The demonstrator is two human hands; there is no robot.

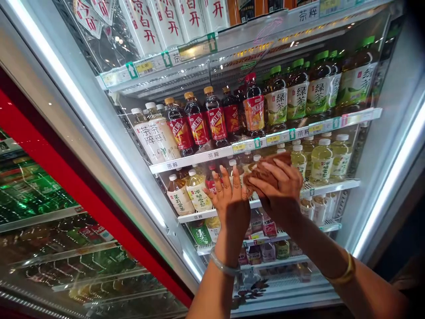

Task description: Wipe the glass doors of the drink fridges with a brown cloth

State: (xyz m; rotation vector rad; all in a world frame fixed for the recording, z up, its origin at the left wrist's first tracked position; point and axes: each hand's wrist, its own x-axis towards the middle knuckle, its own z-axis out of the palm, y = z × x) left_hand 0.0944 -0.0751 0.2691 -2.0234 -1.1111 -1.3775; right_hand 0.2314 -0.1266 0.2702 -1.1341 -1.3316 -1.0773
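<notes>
My right hand (280, 188) is wrapped round a crumpled brown cloth (257, 173) in front of the fridge's glass. Just left of it, my left hand (232, 204) is raised with its fingers spread, palm towards the glass, and its thumb side is close to the cloth. Whether the left fingertips touch the glass I cannot tell. Behind the hands are shelves of bottles, with red-labelled tea bottles (217, 117) and green-capped tea bottles (277, 99) above them. Part of the cloth is hidden by the right hand.
A white shelf edge (215, 155) with price tags runs across the lit fridge. White packs (166, 22) stand on the top shelf. A red door frame (99, 212) slants down the left, beside a second fridge with green bottles (36, 190). Bright light strips flank the main fridge.
</notes>
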